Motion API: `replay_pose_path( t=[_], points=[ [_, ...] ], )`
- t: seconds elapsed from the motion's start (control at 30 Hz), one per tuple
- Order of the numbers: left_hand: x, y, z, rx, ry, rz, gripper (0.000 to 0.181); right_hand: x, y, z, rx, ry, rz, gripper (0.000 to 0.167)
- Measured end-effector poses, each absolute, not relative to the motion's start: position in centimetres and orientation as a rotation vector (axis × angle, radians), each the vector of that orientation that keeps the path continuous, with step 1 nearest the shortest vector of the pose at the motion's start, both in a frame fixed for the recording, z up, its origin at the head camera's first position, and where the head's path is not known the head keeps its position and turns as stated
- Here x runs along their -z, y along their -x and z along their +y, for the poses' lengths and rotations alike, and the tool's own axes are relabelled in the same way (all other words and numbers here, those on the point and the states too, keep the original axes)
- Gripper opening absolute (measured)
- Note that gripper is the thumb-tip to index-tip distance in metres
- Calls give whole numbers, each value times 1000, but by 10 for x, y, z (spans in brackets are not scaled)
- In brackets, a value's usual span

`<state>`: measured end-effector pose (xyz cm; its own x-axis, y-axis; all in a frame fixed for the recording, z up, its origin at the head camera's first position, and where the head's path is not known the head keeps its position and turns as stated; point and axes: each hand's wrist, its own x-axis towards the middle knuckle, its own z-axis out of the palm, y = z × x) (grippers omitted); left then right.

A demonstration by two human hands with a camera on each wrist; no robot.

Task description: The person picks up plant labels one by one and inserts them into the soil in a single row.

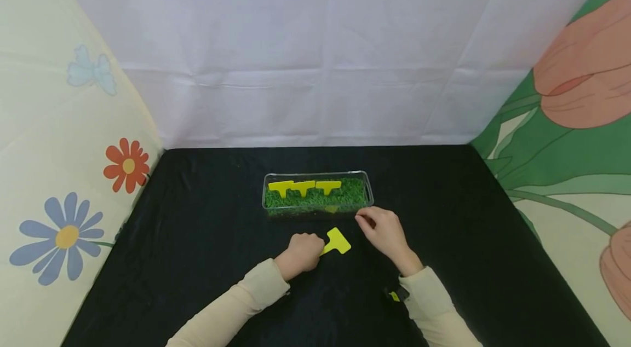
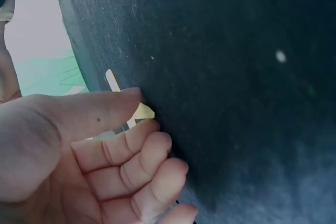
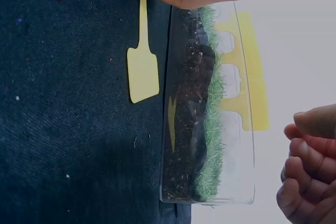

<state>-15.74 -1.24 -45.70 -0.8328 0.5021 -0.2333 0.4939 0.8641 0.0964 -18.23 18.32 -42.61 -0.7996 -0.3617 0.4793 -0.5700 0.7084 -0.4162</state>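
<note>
My left hand [image 1: 304, 251] pinches the thin stem of a yellow T-shaped plant label [image 1: 337, 241] low over the black cloth. In the right wrist view, the wide head of that label [image 3: 143, 75] points away from the fingers. The left wrist view shows thumb and forefinger on a bit of yellow [image 2: 143, 112]. Beside the front right corner of a clear plastic planter box [image 1: 317, 208], my right hand [image 1: 384, 229] hovers with loosely bent fingers and nothing visible in them. Three yellow labels [image 1: 328, 186] stand in the box's green grass [image 1: 354, 191], side by side.
Dark soil [image 3: 191, 129] lies under the grass in the box. Black cloth [image 1: 212, 215] covers the table. A white cloth [image 1: 315, 62] hangs behind, with flower-printed panels [image 1: 59, 172] on both sides. A small dark device [image 1: 396, 295] sits at the right wrist.
</note>
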Motion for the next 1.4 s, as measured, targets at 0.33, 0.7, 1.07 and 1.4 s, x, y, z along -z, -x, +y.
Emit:
replay_pose_path(
  t=[0.33, 0.7, 1.07, 1.4],
  points=[
    [458, 160, -9, -54, -712, 2751, 21, 427, 183, 183, -804, -727, -2564, 3],
    [454, 158, -10, -61, -726, 2725, 22, 425, 182, 183, -792, -731, -2550, 3],
    [456, 161, -20, -291, -837, 2654, 25, 427, 180, 184, -842, -704, -2547, 5],
    [454, 163, -26, -504, -891, 2660, 27, 426, 181, 188, -888, -733, -2460, 8]
  ],
)
